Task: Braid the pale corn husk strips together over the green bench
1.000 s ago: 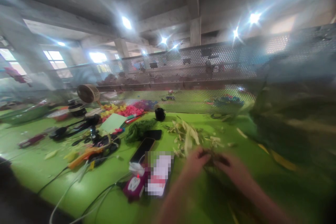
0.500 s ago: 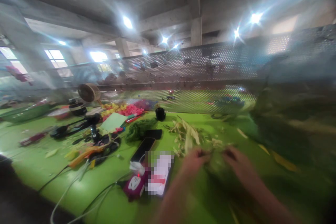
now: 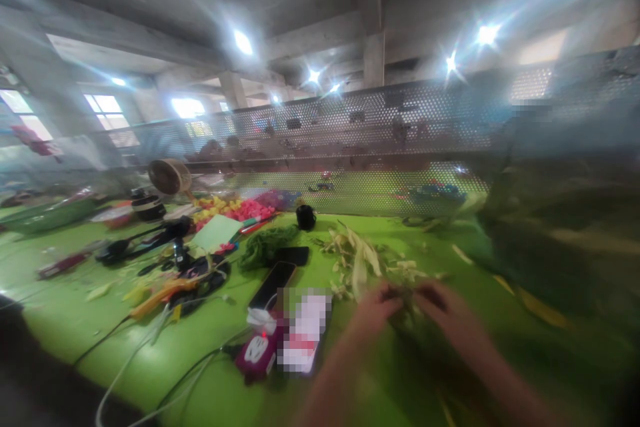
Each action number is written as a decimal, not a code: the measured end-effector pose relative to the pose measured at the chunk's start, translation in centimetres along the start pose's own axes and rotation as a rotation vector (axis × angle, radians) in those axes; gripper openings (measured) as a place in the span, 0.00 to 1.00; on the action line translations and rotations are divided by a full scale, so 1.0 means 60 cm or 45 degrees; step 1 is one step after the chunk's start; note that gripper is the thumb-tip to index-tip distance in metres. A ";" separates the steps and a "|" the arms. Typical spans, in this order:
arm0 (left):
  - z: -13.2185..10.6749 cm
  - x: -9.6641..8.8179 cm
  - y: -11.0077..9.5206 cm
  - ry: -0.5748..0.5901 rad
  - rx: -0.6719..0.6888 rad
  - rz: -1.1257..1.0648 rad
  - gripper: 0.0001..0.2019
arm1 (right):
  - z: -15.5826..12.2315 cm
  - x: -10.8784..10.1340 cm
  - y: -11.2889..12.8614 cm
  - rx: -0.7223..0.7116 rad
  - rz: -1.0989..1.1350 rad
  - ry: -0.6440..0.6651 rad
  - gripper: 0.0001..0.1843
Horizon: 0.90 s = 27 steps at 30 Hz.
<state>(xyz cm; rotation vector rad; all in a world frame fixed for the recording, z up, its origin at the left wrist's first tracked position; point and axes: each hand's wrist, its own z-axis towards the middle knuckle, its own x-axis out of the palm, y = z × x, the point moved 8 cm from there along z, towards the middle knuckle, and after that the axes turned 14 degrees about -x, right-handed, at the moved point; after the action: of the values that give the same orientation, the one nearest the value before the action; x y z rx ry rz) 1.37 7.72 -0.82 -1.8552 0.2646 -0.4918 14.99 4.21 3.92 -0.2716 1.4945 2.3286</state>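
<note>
Both my hands meet low in the middle of the head view over a green table (image 3: 70,320). My left hand (image 3: 373,310) and my right hand (image 3: 445,313) are closed with pinched fingers on a dark green leafy stem (image 3: 407,303) held between them. Motion smears the fingers. Just beyond the hands lies a pile of pale yellowish leaf pieces (image 3: 357,257).
Left of my hands lie a phone (image 3: 273,283), a pixelated packet (image 3: 305,330) and a magenta device (image 3: 255,353) with cables. Tools, a green bundle (image 3: 265,243), a black cup (image 3: 305,217) and bright plastic pieces (image 3: 240,208) sit further back. A perforated metal screen (image 3: 350,147) closes off the far edge. A large blurred green mass (image 3: 565,240) fills the right.
My hands drew apart half a second ago and have come back together on the stem. Everything else on the table is unchanged.
</note>
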 end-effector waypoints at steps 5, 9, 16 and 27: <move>0.000 -0.001 0.002 -0.049 0.033 0.037 0.21 | -0.010 0.007 0.000 -0.050 -0.094 0.025 0.10; -0.001 -0.007 -0.002 -0.118 0.073 0.087 0.18 | -0.017 0.016 -0.001 -0.156 -0.251 0.141 0.12; -0.002 -0.014 -0.011 -0.182 0.096 0.145 0.12 | -0.009 0.003 -0.015 0.007 -0.057 -0.037 0.16; -0.028 -0.011 -0.044 -0.441 0.304 0.545 0.03 | -0.009 -0.002 -0.006 0.049 -0.151 0.030 0.13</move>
<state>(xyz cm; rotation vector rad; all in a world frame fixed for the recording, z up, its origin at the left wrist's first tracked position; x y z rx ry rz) -0.14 7.43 2.01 -1.5593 0.3405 0.0913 15.20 3.85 3.46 -0.3682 1.4903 2.2090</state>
